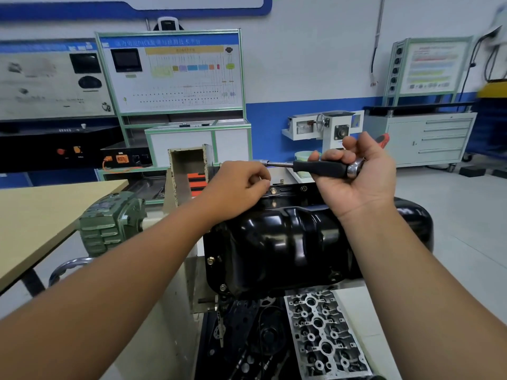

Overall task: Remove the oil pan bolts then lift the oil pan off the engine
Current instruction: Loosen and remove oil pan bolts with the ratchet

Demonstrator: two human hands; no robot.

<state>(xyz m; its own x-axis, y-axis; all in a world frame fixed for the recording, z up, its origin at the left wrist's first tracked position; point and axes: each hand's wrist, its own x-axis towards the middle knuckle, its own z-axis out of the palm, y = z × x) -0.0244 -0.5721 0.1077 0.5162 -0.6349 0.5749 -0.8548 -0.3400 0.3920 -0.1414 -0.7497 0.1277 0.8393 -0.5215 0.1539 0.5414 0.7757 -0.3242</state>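
With the right hand (354,171) gripping the ratchet (323,168), the left hand's (238,187) pinched fingertips should spin each loosened bolt (273,191) squarely off the oil pan (274,242) flange.

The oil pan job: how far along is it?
Early to midway. The black oil pan sits on the engine, and bolts show along its near and far flanges. The right hand holds a ratchet clear of them; the left hand fingers the far flange. Lifting remains.
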